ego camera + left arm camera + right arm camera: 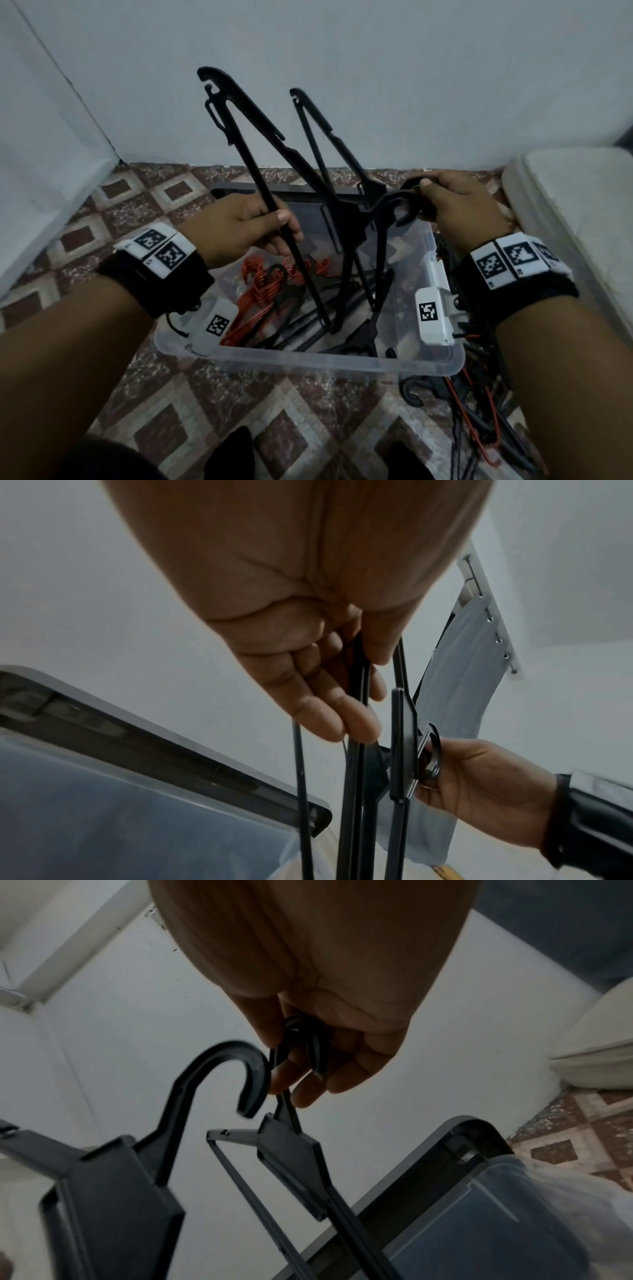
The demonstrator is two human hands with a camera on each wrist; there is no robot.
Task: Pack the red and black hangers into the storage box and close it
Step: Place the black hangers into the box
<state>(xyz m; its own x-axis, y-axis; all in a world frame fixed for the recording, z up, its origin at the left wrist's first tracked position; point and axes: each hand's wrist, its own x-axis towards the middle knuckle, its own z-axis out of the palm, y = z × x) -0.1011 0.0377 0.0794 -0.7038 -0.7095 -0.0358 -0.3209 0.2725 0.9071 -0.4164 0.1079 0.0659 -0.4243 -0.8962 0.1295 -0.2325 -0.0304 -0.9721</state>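
Observation:
Two or three black hangers (239,113) stand tilted above the clear storage box (308,358), their lower ends down inside it. My left hand (281,229) grips their thin bars (356,777). At the far right corner of the box my right hand (428,202) holds their hooks; in the right wrist view its fingers (308,1074) curl round one hook while another hook (222,1056) hangs free beside them. Red hangers (267,291) and more black ones lie in the box. The grey lid (274,192) leans behind the box.
A tangle of black and red hangers (472,411) lies on the patterned floor right of the box. A pale cushion (582,205) sits at the far right and white cloth (41,171) at the left. The wall is close behind. My feet (233,455) are near the bottom edge.

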